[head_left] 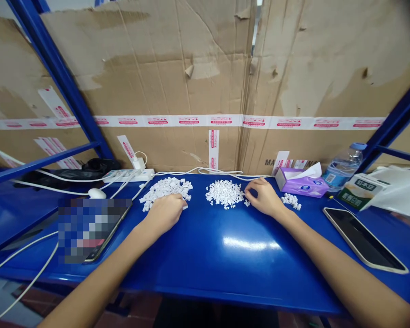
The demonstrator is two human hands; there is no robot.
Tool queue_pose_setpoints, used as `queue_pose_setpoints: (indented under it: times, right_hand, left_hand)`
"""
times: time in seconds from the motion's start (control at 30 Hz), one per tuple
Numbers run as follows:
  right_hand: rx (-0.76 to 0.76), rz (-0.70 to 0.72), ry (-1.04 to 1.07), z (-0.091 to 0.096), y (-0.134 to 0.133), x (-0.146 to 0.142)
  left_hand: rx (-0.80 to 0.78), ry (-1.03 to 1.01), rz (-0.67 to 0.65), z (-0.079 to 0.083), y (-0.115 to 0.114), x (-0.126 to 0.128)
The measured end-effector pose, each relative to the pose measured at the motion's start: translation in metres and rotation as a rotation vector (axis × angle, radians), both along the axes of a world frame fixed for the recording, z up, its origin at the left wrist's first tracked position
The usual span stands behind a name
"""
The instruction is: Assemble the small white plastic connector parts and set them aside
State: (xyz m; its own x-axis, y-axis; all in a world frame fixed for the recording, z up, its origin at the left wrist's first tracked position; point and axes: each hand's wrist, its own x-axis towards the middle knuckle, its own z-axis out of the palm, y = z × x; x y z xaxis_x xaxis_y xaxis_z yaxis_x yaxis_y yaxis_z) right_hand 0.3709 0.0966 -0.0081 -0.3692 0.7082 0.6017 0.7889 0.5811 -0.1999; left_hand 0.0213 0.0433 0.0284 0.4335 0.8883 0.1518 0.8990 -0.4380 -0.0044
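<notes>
My left hand (166,211) is closed at the near right edge of a heap of flat white plastic pieces (167,186). A small white piece (185,207) shows at its fingertips. My right hand (263,196) is curled into a pinch beside a second heap of smaller white plastic pieces (224,192), at its right edge. A few loose small pieces (247,202) lie just under those fingertips. Whatever the right fingers hold is too small to make out. To the right of that wrist sits a little group of white pieces (291,200).
A phone (365,239) lies at right, near a purple tissue pack (302,182), a water bottle (345,166) and a green-white box (362,191). A partly blurred device (95,230) and a power strip (128,175) with cables are at left. Cardboard (177,91) walls the blue table's (205,269) back.
</notes>
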Motion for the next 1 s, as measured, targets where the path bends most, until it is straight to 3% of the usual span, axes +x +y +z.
queue_pose_setpoints:
  times: [0.27, 0.47, 0.77, 1.0]
  right_hand:
    - [-0.006, 0.079, 0.069, 0.004, -0.004, -0.003]
    - [-0.061, 0.050, 0.125, 0.001, -0.005, -0.003]
    - [-0.225, 0.114, 0.149, 0.008, -0.009, 0.000]
    - [-0.378, 0.174, 0.169, 0.006, -0.011, 0.013]
  left_hand:
    - [-0.058, -0.193, -0.318, -0.006, 0.005, 0.053]
    - [-0.100, -0.364, -0.437, -0.016, 0.021, 0.088]
    - [-0.142, -0.522, -0.359, -0.035, 0.019, 0.084]
    - [-0.233, -0.563, -0.306, -0.034, 0.019, 0.084]
